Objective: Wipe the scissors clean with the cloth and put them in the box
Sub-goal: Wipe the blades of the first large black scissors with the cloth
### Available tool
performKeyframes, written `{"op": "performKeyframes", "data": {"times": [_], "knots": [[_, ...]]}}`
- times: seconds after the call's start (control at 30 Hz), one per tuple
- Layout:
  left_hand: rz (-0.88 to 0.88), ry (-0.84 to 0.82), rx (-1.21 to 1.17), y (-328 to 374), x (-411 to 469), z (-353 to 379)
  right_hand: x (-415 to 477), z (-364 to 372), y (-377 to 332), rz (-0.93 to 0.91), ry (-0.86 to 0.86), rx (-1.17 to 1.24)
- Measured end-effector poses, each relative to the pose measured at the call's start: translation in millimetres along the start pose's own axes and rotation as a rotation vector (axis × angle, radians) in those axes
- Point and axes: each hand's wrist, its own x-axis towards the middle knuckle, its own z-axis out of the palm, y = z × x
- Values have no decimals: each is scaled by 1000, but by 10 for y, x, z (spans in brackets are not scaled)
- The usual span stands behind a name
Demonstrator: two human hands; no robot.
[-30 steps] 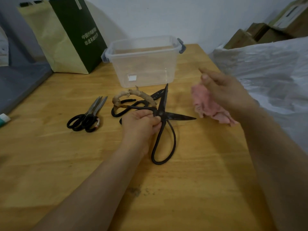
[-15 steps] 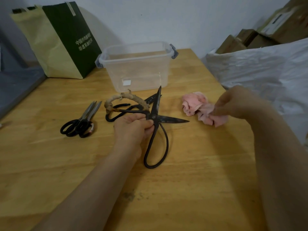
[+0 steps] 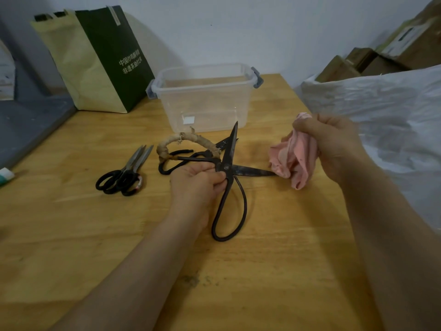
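The left forearm reaches in from the lower left, back of the hand up. The left hand [image 3: 196,181] has its fingers and thumb clenched on the large black iron scissors [image 3: 226,167] just beside the pivot. The scissors are spread wide over the middle of the wooden tabletop [image 3: 274,259]: one blade points away toward the box, the other points right, and one long handle loop trails toward the person. Whether the loop rests on the wood cannot be told.

The right forearm comes in from the lower right, its wrist raised. The right hand [image 3: 334,144] has its fingers curled round the top of a bunched pink cloth [image 3: 292,158], which hangs down with its lower folds at the tip of the right-pointing blade.

The clear plastic box [image 3: 205,68], with grey latches, stands open-topped just behind the scissors. A small white sticker [image 3: 188,119] on its front wall shows no readable writing. Beside the left hand lies a second iron pair with a rag-wrapped handle [image 3: 186,139], and further left lie black-handled scissors [image 3: 121,177]. A green and cream paper bag [image 3: 105,58] at the back left carries two lines of white Chinese characters, too blurred to read.
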Motion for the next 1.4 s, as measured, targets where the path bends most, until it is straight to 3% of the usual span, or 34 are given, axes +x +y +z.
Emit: {"op": "performKeyframes", "data": {"times": [0.17, 0.3, 0.47, 0.6, 0.73, 0.9, 1.1, 1.3, 1.4], "knots": [[1, 3, 14, -5, 5, -10, -23, 45, 11, 34, -109, -257], [13, -18, 18, -3, -13, -12, -145, 223, 45, -301, -197, -614], [36, -26, 17, -3, -34, 8, -239, 519, 149, -476, -221, -949], [49, -17, 22, -13, -24, -5, -282, 617, 221, -551, -313, -850], [66, -47, 14, -11, -21, -10, -295, 634, 263, -516, -334, -635], [60, -19, 15, -33, -25, -2, -256, 662, 289, -499, -258, -629], [42, -1, 22, -22, 3, -30, -240, 691, 319, -568, -402, -692], [-3, 23, 32, -17, 18, -40, -234, 580, 306, -758, -557, -732], [0, 52, 22, -15, 54, -47, -200, 528, 343, -697, -574, -765]]}}
